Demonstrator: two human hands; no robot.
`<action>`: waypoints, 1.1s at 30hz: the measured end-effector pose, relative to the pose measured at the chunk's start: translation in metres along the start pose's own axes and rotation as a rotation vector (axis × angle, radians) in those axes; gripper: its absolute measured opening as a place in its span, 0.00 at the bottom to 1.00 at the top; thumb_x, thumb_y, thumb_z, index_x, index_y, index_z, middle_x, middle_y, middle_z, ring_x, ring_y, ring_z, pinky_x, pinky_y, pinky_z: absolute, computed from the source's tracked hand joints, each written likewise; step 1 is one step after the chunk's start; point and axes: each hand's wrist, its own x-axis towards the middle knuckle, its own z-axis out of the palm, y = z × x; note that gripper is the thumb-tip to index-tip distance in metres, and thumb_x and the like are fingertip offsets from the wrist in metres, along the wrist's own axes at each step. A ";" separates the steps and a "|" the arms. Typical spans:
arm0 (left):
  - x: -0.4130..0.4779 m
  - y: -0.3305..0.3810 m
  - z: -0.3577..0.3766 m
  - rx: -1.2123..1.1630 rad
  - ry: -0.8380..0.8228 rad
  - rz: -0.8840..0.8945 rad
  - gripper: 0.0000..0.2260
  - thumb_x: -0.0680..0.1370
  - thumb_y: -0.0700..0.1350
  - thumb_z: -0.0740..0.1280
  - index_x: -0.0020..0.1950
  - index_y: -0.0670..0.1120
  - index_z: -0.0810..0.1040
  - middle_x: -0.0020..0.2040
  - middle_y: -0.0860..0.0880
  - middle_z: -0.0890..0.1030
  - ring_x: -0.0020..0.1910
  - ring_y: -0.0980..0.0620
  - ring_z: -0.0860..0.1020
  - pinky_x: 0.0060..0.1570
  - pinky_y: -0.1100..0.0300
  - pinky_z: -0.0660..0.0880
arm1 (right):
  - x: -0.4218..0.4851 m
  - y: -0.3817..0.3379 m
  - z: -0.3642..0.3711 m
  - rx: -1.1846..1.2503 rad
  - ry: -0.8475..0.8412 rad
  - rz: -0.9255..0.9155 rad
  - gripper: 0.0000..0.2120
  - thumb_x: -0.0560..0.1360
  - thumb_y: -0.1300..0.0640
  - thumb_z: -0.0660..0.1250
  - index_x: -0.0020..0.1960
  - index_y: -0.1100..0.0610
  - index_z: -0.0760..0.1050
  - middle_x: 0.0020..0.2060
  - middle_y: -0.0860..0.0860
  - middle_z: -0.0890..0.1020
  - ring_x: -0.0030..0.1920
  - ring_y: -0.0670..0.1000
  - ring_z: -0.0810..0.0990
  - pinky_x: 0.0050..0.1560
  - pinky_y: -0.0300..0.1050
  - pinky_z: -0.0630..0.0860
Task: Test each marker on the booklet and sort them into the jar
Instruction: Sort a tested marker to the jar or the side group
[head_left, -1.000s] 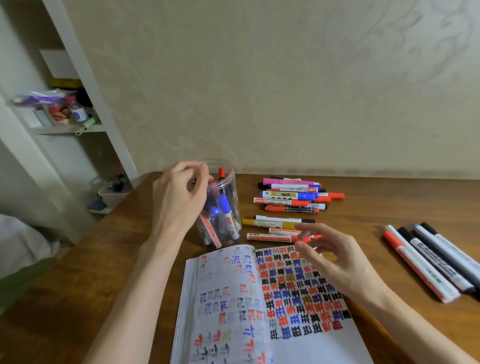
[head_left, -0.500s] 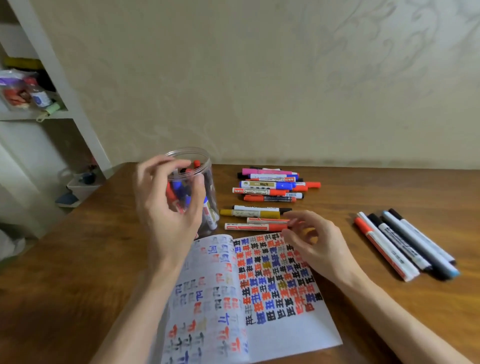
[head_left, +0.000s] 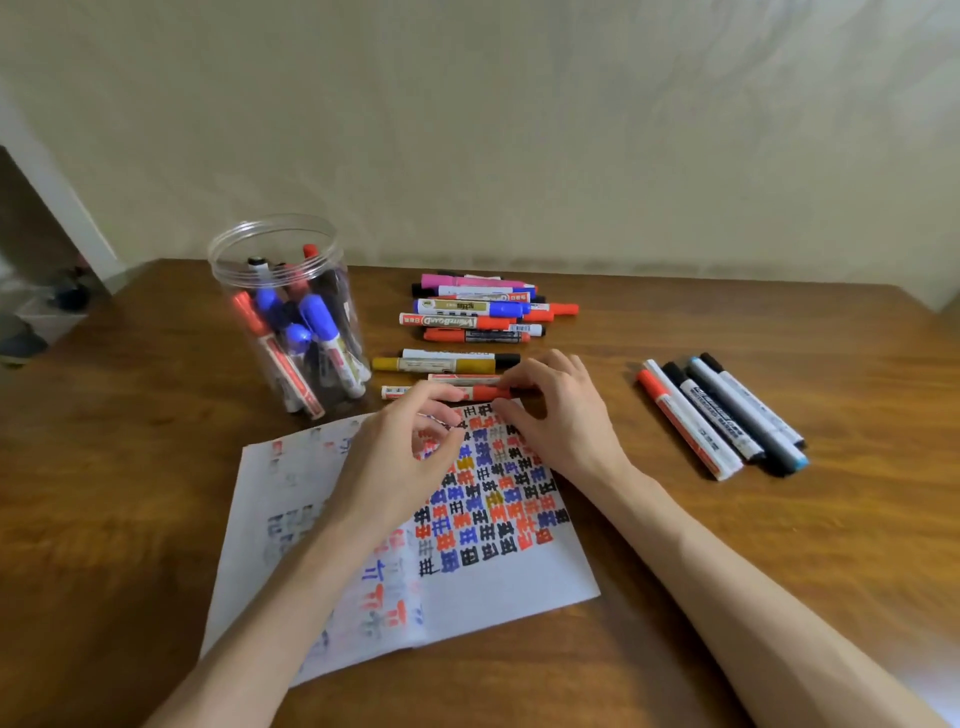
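Booklet (head_left: 498, 587) lies open nearest the viewer on the wooden table (head_left: 779, 519), its right page filled with rows of red, blue, black and yellow test marks, its left page showing fainter marks. Left hand (head_left: 395, 457) hovers over the centre fold, fingers curled, thumb and forefinger reaching toward the white end of a red marker (head_left: 483, 392) that lies along the booklet's far edge; whether they pinch it cannot be told. Right hand (head_left: 558, 415) rests at the page's upper right corner with its fingertips closed on the red end of the same marker. Just beyond lie a second red marker (head_left: 457, 379), a yellow marker (head_left: 431, 365) and a black-capped one (head_left: 467, 355) (all roughly parallel). Four longer markers (head_left: 722, 415) lie side by side, well apart to the right. Jar (head_left: 291, 312), clear and lidless, stands upright to the far left of the booklet, holding red, blue and black markers on end. Farthest back, a loose pile of markers (head_left: 483, 309) lies near the wall.
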 end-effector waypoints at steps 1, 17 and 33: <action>0.000 -0.001 0.000 -0.004 0.009 -0.008 0.14 0.80 0.46 0.72 0.63 0.58 0.78 0.51 0.62 0.82 0.51 0.66 0.80 0.48 0.65 0.79 | 0.001 0.001 0.000 0.003 0.008 -0.006 0.09 0.79 0.50 0.74 0.57 0.51 0.82 0.57 0.47 0.81 0.55 0.45 0.71 0.48 0.34 0.67; -0.002 0.016 -0.004 -0.354 -0.112 -0.213 0.14 0.83 0.56 0.65 0.58 0.49 0.85 0.49 0.54 0.87 0.44 0.55 0.87 0.42 0.53 0.85 | -0.034 -0.032 -0.036 0.423 0.123 -0.077 0.08 0.76 0.56 0.78 0.55 0.55 0.86 0.47 0.45 0.87 0.47 0.47 0.84 0.47 0.37 0.80; -0.015 0.024 -0.007 -0.222 -0.310 0.066 0.11 0.79 0.52 0.69 0.59 0.52 0.84 0.50 0.61 0.86 0.52 0.61 0.83 0.51 0.64 0.80 | -0.070 -0.037 -0.051 0.847 -0.083 0.359 0.14 0.78 0.45 0.72 0.51 0.56 0.84 0.45 0.53 0.89 0.44 0.56 0.88 0.49 0.54 0.86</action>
